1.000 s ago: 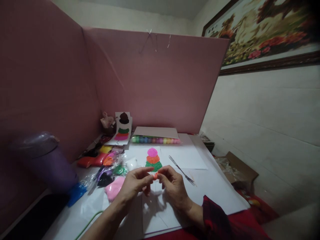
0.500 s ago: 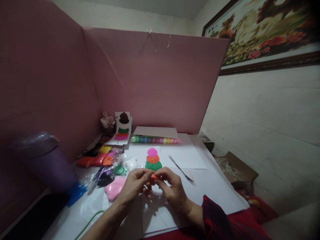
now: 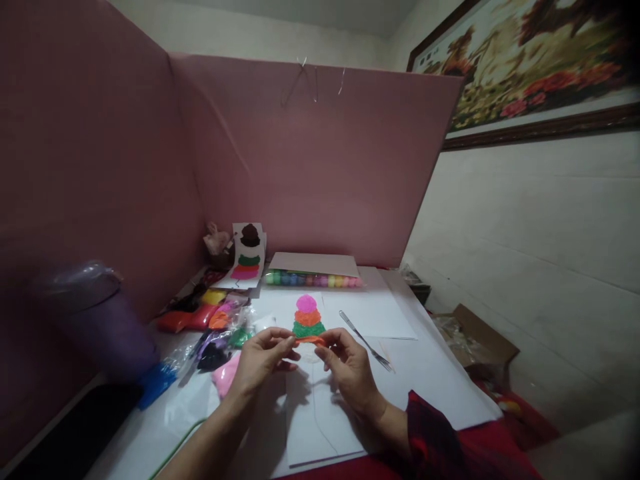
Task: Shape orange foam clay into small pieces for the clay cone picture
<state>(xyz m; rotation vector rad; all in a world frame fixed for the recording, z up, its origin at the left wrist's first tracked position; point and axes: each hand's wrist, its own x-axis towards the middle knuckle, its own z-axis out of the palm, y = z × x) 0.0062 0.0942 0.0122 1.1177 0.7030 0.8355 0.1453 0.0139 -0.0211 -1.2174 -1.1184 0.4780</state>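
Note:
A thin strip of orange modelling clay stretches between my two hands, just above the white paper. One end is pinched in the fingers of my left hand. The fingers of my right hand grip its other end. Right behind the strip, on the paper, lies a stacked shape of pink clay, orange clay and green clay. Pencil-like lines run down the paper below my hands.
Bags of coloured clay crowd the left side, near a purple tumbler. A fork lies to the right. Behind stand a pack of coloured clay and a sheet with coloured clay shapes. An open cardboard box sits far right.
My hands have moved apart, and the orange clay between them has gone from a short lump to a longer strip. The view has shifted slightly.

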